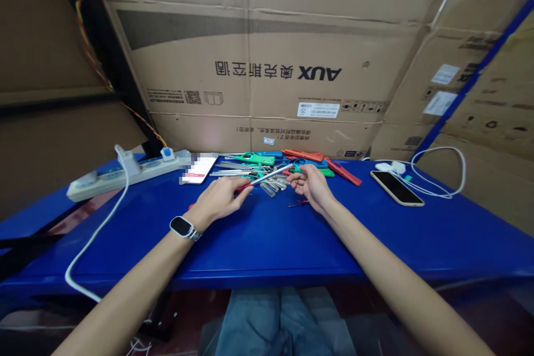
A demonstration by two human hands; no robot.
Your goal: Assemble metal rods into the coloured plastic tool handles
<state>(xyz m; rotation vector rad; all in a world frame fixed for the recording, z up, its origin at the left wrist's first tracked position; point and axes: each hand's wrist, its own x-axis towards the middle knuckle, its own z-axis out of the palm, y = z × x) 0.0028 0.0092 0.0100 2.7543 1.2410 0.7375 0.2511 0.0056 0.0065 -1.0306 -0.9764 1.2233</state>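
My left hand (pixel 223 197), with a smartwatch (pixel 183 228) on its wrist, is closed around the red handle of a long lighter (pixel 267 177) whose metal tube points to the right. My right hand (pixel 311 184) has its fingers curled near the tube's tip, beside short metal tubes (pixel 273 186) lying on the blue table (pixel 271 239). Whether it grips anything I cannot make out. A small dark red part (pixel 298 203) lies on the table just under my right hand.
Behind the hands lies a heap of green, red and blue lighters (pixel 292 160). A white power strip (pixel 125 171) with a cable sits at the left, a phone (pixel 199 169) beside it, another phone (pixel 396 187) on a charging cable at the right. Cardboard boxes (pixel 267 67) wall the back.
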